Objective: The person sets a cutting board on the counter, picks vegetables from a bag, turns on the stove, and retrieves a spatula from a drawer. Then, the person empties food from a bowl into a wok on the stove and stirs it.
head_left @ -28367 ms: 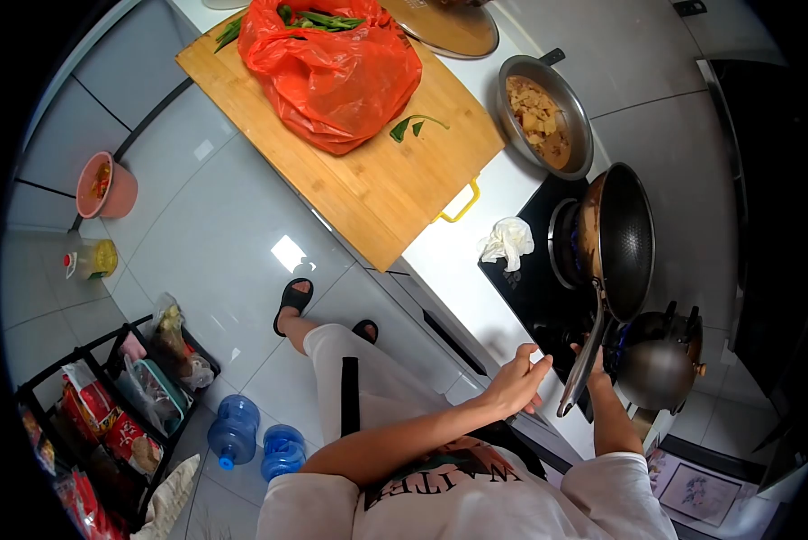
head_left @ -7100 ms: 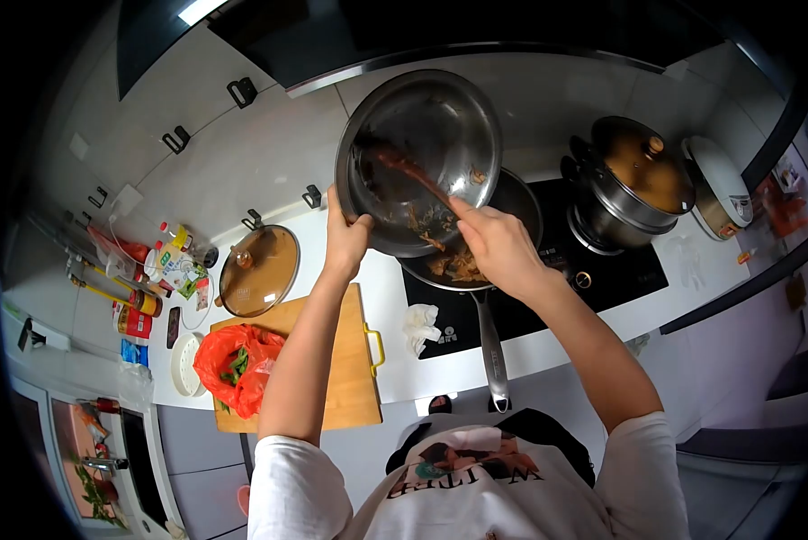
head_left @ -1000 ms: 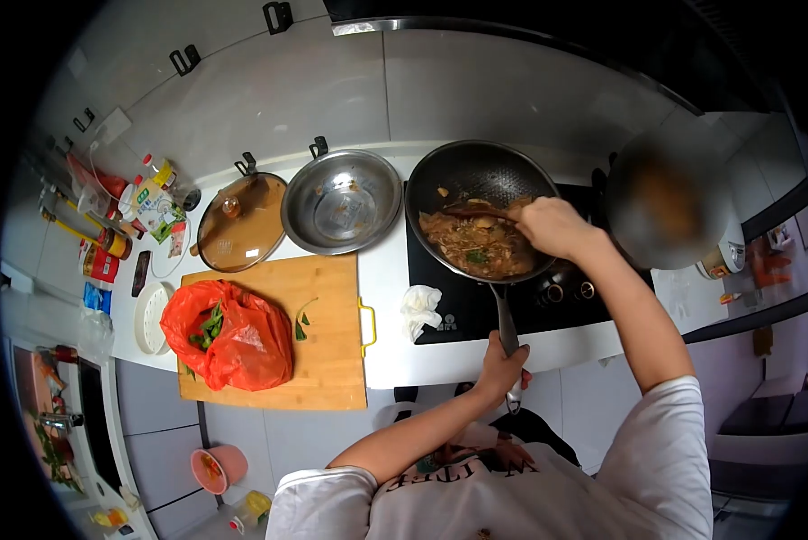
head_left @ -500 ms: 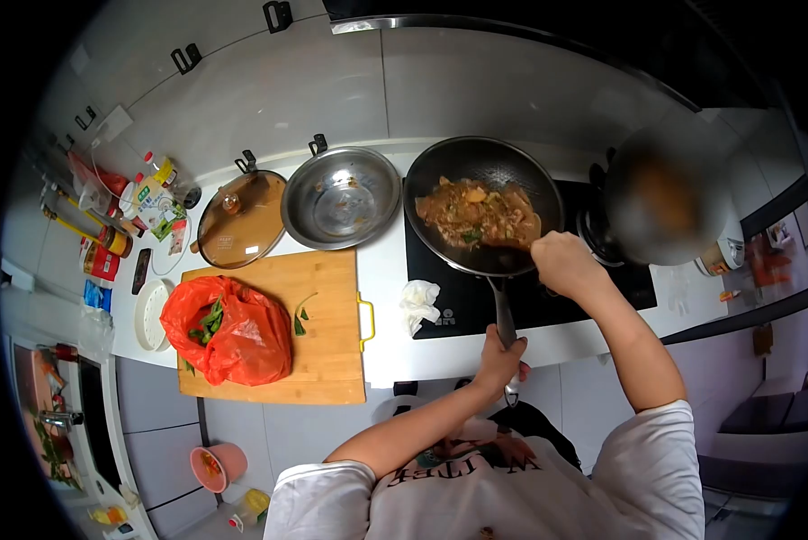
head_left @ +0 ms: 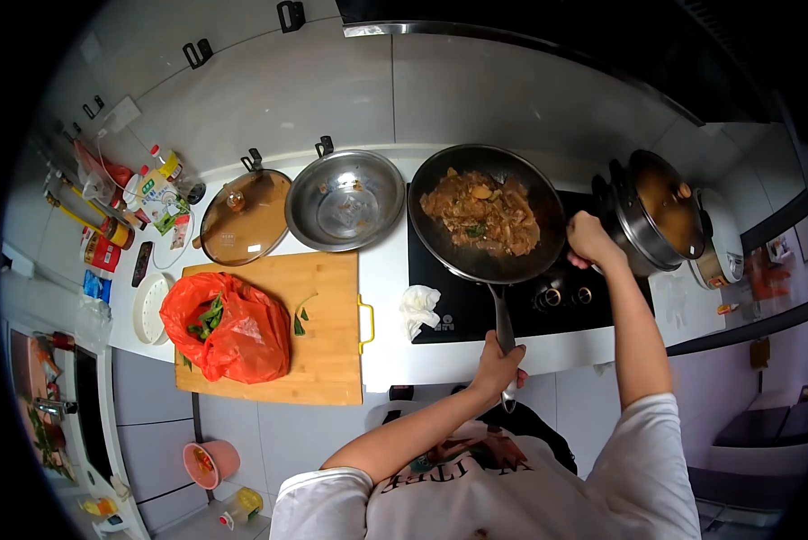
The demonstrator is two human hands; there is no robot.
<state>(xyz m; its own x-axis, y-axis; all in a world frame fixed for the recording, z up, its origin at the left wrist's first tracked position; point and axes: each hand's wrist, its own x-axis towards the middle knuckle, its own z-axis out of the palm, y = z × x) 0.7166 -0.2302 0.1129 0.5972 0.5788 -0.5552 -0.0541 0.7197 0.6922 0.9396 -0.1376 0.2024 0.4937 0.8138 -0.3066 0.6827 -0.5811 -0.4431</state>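
A dark wok (head_left: 435, 238) sits tilted on the black cooktop, with sliced, brown-sauced food (head_left: 480, 211) and a bit of green inside it. My left hand (head_left: 498, 367) is wrapped around its long metal handle (head_left: 503, 315), near the end. Just beyond the wok's right rim is my right hand (head_left: 593, 240), closed in a fist. Whatever it grips, if anything, is hidden by the fingers and the dark pan. A crumpled white cloth or tissue (head_left: 418, 310) lies left of the handle.
A lidded steel pot (head_left: 647, 234) stands right of the wok, close to my right hand. Leftward are a steel bowl (head_left: 309, 202), a glass lid (head_left: 251, 234) and a wooden cutting board (head_left: 327, 351) bearing a red plastic bag (head_left: 242, 337) of greens. Cooktop knobs (head_left: 566, 295) sit below my right hand.
My right hand has moved right, from over the wok's rim to just outside it. The food has shifted within the wok. My left hand keeps its hold on the handle.
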